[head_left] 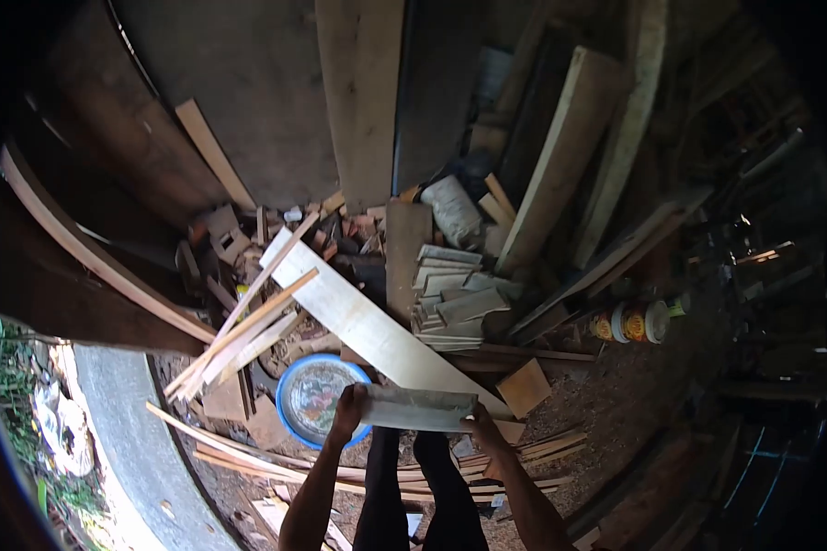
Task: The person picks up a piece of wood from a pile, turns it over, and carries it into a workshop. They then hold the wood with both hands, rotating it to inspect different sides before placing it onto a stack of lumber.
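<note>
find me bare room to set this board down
The barest spot seems to be the concrete strip, between the greenery and the thin wood strips. Another is the dirt floor right of the square wood piece. Around the held board it is crowded, with the blue basin, long white board and stacked short boards.

Pale grey oblong board (418, 409), nearly level, ends held in left hand (348, 410) and right hand (481, 424).

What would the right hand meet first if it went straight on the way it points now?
Probably the long pale board, just beyond the grey piece that the right hand holds. The board seems lower, so the hand might pass above it; depth is unclear.
</note>
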The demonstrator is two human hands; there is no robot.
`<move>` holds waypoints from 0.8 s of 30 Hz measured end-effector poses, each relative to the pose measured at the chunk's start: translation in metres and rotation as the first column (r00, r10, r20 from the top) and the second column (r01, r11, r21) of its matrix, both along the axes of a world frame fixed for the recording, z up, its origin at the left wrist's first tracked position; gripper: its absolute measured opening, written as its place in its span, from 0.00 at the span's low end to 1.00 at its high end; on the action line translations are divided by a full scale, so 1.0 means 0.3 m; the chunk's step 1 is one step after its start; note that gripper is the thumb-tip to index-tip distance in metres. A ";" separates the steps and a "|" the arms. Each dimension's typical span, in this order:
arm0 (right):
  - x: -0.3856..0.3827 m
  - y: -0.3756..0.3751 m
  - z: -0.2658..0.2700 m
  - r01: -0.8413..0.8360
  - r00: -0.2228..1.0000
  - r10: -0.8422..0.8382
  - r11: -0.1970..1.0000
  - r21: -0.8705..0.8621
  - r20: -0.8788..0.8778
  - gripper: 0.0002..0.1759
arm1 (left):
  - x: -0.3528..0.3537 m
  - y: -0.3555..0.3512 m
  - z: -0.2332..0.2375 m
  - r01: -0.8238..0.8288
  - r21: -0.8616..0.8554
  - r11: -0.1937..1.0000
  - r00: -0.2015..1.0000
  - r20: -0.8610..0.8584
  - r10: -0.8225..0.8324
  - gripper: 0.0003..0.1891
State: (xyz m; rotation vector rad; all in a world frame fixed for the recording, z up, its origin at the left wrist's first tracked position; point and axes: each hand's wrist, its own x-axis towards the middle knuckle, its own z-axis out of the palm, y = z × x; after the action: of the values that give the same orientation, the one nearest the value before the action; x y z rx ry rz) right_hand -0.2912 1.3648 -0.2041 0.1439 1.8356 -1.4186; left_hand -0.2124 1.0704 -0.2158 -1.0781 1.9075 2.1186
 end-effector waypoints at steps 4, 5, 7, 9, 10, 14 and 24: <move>0.081 -0.002 0.310 0.234 0.972 -0.235 0.967 0.101 -0.001 0.26 | 0.035 0.007 0.346 0.171 -0.042 0.984 0.983 -0.061 -0.173 0.14; 0.087 0.000 0.353 0.243 0.970 -0.242 0.969 0.044 -0.030 0.24 | 0.056 -0.002 0.346 0.214 -0.080 0.974 0.976 -0.033 -0.217 0.13; 0.181 -0.017 0.497 0.356 0.934 -0.354 0.933 0.050 -0.047 0.24 | 0.067 -0.037 0.418 0.288 0.000 0.958 0.958 0.000 -0.288 0.12; 0.232 -0.034 0.639 0.384 0.919 -0.364 0.913 0.138 -0.153 0.24 | 0.099 -0.061 0.500 0.373 -0.194 0.907 0.861 -0.293 -0.416 0.14; 0.239 -0.021 0.678 0.313 0.930 -0.261 0.932 0.184 -0.259 0.24 | 0.075 -0.086 0.508 0.386 0.143 0.911 0.914 -0.191 -0.358 0.16; 0.274 0.043 0.768 0.500 0.863 -0.492 0.865 0.051 -0.119 0.21 | -0.048 -0.033 0.666 0.325 0.478 0.816 0.935 -0.031 -0.354 0.18; 0.466 0.331 0.741 0.879 0.476 -0.876 0.475 0.034 -0.074 0.18 | -0.268 0.406 0.792 0.659 0.257 0.707 0.717 0.068 -0.694 0.16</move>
State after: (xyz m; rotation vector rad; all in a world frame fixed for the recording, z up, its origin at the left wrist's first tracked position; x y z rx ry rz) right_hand -0.1515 1.4642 0.0182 1.2884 1.9078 -2.0300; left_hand -0.2927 1.1923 0.0220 -0.3712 1.5955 1.6827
